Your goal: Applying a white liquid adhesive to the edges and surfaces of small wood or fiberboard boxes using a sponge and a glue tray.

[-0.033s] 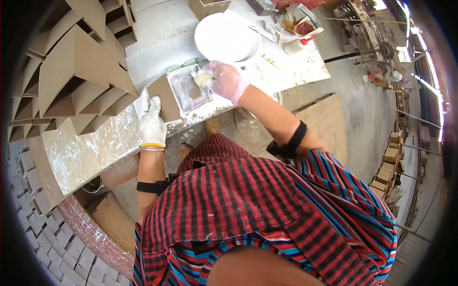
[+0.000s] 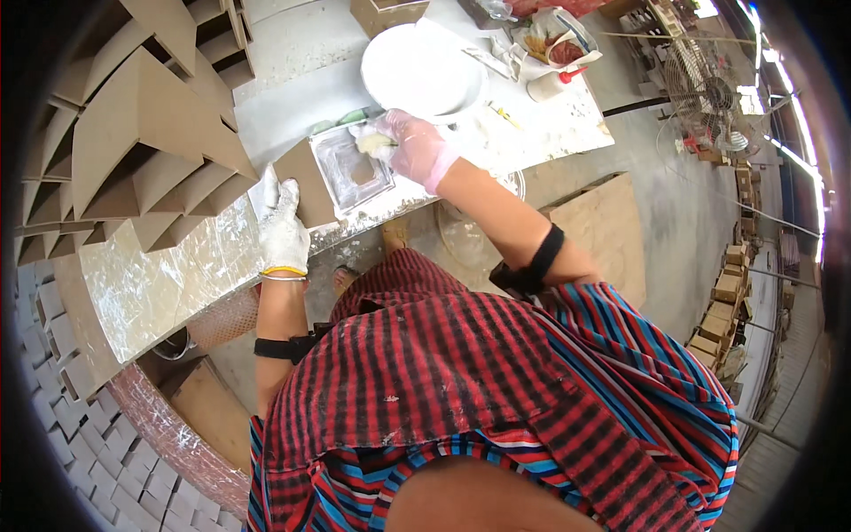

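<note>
Cardboard piece (image 2: 341, 177) brown, glue-smeared, flat at table (image 2: 160, 284) edge; left hand (image 2: 284, 232) presses it flat, open-palmed. Right hand (image 2: 415, 146) grips pale sponge (image 2: 372, 142) on it. White bowl (image 2: 424, 71) behind, whitish inside.

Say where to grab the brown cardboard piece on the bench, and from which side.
Probably the cardboard piece is best held by its bare left edge, from the person's left. The left hand, in a white glove, already rests there. The right part lies under a white-smeared square, where the right hand, in a pink glove, presses a pale wad, so that side is wet and occupied.
</note>
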